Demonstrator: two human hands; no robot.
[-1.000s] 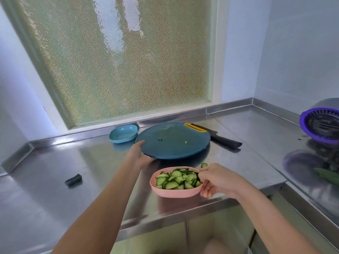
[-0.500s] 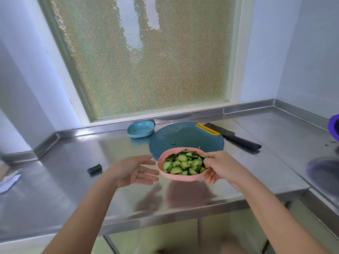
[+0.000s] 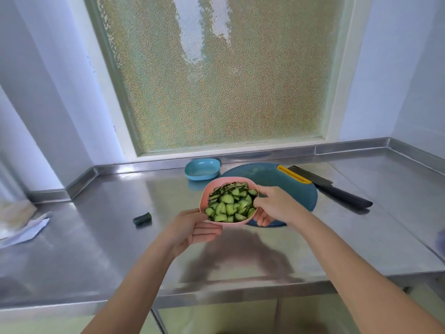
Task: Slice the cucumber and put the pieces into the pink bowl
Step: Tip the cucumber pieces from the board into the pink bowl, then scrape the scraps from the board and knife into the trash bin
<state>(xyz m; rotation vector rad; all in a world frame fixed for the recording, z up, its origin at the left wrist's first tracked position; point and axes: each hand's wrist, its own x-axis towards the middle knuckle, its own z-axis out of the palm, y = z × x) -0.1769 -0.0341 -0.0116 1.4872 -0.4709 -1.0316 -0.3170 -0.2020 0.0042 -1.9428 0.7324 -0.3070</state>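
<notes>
The pink bowl is lifted above the steel counter and tilted toward me, full of cucumber slices. My right hand grips its right rim, thumb over the edge and fingers underneath. My left hand holds the bowl's lower left side from below. Behind the bowl lies the round blue cutting board. A dark cucumber end piece lies alone on the counter to the left.
A knife with a black handle lies right of the board. A small blue dish sits by the window ledge. Crumpled white paper lies at the far left. The counter's front edge runs below my forearms.
The bowl went from resting on the counter to held up and tilted. My left hand left the cutting board's edge and came under the bowl. The view shifted left.
</notes>
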